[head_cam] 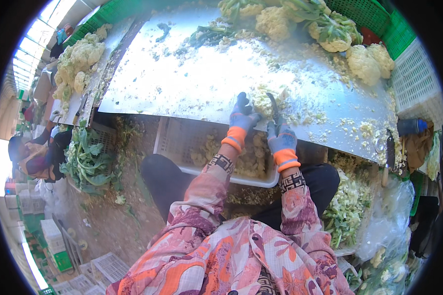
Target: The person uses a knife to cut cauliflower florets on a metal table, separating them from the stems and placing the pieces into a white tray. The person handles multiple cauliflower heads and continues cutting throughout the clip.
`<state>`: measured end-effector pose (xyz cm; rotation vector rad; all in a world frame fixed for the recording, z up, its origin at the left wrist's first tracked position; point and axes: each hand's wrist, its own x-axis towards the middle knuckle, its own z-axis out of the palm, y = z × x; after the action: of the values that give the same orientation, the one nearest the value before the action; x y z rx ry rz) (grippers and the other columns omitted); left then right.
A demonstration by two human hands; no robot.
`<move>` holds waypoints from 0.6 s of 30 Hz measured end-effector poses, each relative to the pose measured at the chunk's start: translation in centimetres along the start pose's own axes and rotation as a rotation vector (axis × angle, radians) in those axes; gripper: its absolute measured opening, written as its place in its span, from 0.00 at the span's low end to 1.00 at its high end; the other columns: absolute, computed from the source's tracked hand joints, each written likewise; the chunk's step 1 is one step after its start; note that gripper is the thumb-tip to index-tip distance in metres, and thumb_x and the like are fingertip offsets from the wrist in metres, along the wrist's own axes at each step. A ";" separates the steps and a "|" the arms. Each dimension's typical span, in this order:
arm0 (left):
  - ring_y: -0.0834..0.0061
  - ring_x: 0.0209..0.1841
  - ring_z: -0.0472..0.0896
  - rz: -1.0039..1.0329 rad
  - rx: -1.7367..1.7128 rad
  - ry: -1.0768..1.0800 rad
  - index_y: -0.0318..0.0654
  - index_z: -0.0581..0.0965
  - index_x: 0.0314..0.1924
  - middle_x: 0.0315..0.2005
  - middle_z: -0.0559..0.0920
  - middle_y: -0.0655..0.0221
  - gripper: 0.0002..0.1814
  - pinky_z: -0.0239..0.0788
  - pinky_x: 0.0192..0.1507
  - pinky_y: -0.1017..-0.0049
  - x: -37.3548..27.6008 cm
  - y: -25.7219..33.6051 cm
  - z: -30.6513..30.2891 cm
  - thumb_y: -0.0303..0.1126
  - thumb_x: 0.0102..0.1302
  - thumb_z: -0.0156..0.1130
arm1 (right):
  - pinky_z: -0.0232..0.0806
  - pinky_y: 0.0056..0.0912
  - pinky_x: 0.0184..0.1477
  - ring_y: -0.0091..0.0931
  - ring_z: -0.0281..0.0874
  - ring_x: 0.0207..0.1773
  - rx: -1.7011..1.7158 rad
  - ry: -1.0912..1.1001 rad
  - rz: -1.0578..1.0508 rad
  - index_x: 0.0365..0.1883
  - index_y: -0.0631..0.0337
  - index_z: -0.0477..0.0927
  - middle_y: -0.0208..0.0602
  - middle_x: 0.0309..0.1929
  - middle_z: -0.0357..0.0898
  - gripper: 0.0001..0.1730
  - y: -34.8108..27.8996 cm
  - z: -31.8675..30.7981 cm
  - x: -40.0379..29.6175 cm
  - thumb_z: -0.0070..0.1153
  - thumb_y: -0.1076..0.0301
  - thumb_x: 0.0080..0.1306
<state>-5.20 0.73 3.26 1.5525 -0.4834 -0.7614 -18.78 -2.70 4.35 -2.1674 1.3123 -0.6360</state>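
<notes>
My left hand (241, 117), in a grey-blue glove with an orange cuff, is at the near edge of a metal worktable (162, 81). Its fingers and thumb lie against the left and near sides of a cut cauliflower piece (262, 100). My right hand (282, 137), gloved alike, grips a curved-blade knife (273, 104). The blade points away from me, at the right side of that piece, and the handle is mostly hidden in my fist. Below the table edge, between my knees, a white plastic crate (214, 173) holds cauliflower florets (253, 156).
Cauliflower heads (275, 24) with leaves are piled at the table's far right. Another knife (390, 147) and a dark bottle (409, 127) lie at the right. Trimmings (343, 214) fill the space beside my right knee. At the left, a co-worker (40, 158) sits near cauliflower leaves (90, 158).
</notes>
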 end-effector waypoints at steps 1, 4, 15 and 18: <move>0.72 0.46 0.76 0.000 0.013 0.001 0.39 0.58 0.69 0.52 0.74 0.59 0.45 0.74 0.38 0.75 0.1 -0.5 -0.5 0.17 0.50 0.67 | 0.69 0.46 0.41 0.48 0.78 0.38 0.027 -0.060 0.025 0.44 0.61 0.77 0.53 0.36 0.81 0.17 -0.9 -0.4 -0.2 0.50 0.57 0.67; 0.72 0.47 0.77 -0.056 0.079 0.007 0.34 0.59 0.67 0.51 0.75 0.57 0.44 0.73 0.40 0.76 0.6 -1.0 -0.8 0.27 0.52 0.70 | 0.69 0.48 0.39 0.49 0.78 0.36 0.115 -0.024 -0.003 0.43 0.62 0.77 0.53 0.33 0.80 0.17 -1.6 -0.7 -0.5 0.50 0.57 0.66; 0.69 0.46 0.80 -0.026 0.208 0.132 0.30 0.73 0.56 0.47 0.82 0.58 0.34 0.73 0.48 0.74 4.4 0.3 3.0 0.27 0.46 0.73 | 0.70 0.47 0.41 0.48 0.79 0.37 0.117 0.145 0.031 0.44 0.64 0.77 0.53 0.35 0.81 0.19 -0.5 -2.5 0.5 0.51 0.55 0.66; 0.74 0.41 0.80 0.103 0.373 -0.075 0.34 0.76 0.54 0.44 0.83 0.65 0.30 0.74 0.44 0.77 6.2 -0.6 0.3 0.19 0.46 0.67 | 0.71 0.46 0.40 0.48 0.79 0.38 0.092 0.070 0.054 0.46 0.63 0.77 0.53 0.36 0.81 0.19 1.5 -3.5 1.0 0.52 0.56 0.66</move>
<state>-1.18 -3.71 1.53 1.8312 -0.7892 -0.6777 -21.52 -4.81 6.13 -2.0461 1.3456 -0.7428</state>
